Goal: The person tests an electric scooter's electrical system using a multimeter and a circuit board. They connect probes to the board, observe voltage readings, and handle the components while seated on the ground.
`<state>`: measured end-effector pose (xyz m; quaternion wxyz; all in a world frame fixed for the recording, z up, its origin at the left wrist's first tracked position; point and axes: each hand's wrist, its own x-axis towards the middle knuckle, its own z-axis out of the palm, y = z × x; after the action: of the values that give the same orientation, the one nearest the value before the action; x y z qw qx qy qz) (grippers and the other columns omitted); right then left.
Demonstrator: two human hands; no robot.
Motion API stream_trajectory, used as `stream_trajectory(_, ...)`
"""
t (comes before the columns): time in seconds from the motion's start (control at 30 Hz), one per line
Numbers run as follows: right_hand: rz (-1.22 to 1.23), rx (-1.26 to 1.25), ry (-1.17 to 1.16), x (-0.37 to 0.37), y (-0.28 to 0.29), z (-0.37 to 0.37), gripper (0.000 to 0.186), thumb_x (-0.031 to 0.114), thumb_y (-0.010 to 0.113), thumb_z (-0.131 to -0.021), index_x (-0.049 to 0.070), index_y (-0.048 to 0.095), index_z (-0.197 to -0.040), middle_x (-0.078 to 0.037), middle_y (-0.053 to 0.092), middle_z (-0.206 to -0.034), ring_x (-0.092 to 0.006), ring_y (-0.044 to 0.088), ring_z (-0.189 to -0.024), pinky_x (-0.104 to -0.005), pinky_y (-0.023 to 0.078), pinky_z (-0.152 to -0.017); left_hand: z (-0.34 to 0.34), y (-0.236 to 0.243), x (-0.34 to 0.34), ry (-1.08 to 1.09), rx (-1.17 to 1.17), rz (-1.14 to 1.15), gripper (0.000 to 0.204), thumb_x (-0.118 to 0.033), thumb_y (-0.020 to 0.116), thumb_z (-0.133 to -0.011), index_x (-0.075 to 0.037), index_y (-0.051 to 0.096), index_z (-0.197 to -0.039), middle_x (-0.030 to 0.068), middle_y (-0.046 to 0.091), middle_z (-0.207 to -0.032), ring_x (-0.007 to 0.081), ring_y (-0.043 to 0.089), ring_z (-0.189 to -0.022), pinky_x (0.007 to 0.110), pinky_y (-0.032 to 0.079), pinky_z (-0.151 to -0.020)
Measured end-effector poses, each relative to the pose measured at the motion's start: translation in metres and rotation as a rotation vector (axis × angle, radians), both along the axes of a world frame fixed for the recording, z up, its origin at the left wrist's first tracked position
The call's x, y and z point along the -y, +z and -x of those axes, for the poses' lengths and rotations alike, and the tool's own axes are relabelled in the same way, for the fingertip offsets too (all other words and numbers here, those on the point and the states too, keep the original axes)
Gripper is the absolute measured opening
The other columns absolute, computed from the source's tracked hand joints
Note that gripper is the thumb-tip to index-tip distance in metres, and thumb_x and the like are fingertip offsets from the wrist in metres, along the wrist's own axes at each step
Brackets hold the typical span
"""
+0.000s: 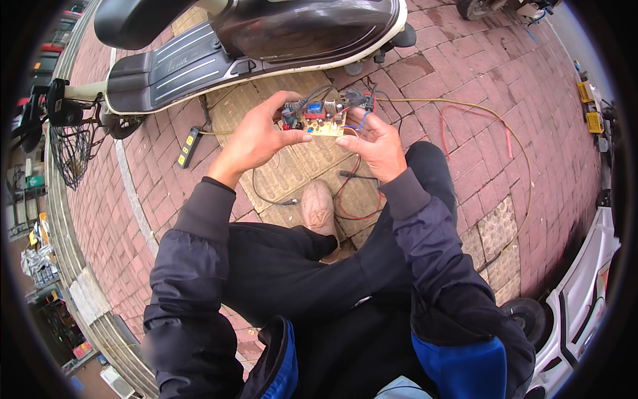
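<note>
Head view: your left hand (256, 136) pinches the board (324, 124) by its left end, your right hand (380, 147) by its right. It sits between the 2, long axis running hand to hand, neither nearer. A plug (290, 201) shows below the left hand.

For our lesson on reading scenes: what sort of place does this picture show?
Probably an outdoor pavement beside a street: red brick paving underfoot, a scooter standing on it, and a white vehicle at lower right.
</note>
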<state>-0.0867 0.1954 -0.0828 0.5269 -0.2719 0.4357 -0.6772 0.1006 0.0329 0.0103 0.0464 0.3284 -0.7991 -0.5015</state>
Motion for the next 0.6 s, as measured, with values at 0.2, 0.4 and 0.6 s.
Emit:
stream_trajectory(0.2,-0.068,-0.058,0.0,-0.003,0.006,0.001,0.05,0.012,0.077,-0.098,-0.009,0.06,-0.14,-0.013,0.069,-0.132,-0.0166,0.065,-0.121,-0.0323,0.052,-0.105,-0.007,-0.006,0.013,0.02,0.015,-0.356,0.071,-0.011,0.089,-0.086,0.004,0.054,-0.147,0.012,0.067,-0.134,0.0202,0.064,-0.123,0.035,0.052,-0.107)
stream_trajectory(0.4,-0.154,-0.17,-0.016,-0.003,0.006,0.002,0.04,0.013,0.077,-0.098,-0.007,0.068,-0.131,-0.009,0.076,-0.119,-0.0101,0.067,-0.108,-0.0274,0.054,-0.095,-0.011,-0.01,0.012,0.004,0.032,-0.378,0.074,-0.012,0.089,-0.086,0.003,0.053,-0.149,0.0115,0.067,-0.135,0.0203,0.063,-0.125,0.035,0.05,-0.108)
stream_trajectory(0.6,-0.099,-0.101,-0.041,-0.005,0.003,0.0,0.037,0.008,0.077,-0.098,-0.008,0.068,-0.13,-0.01,0.075,-0.12,-0.0115,0.068,-0.108,-0.0279,0.055,-0.096,-0.009,-0.008,0.012,-0.005,0.013,-0.31,0.073,-0.01,0.088,-0.085,0.003,0.053,-0.148,0.011,0.067,-0.134,0.0209,0.063,-0.126,0.036,0.048,-0.111)
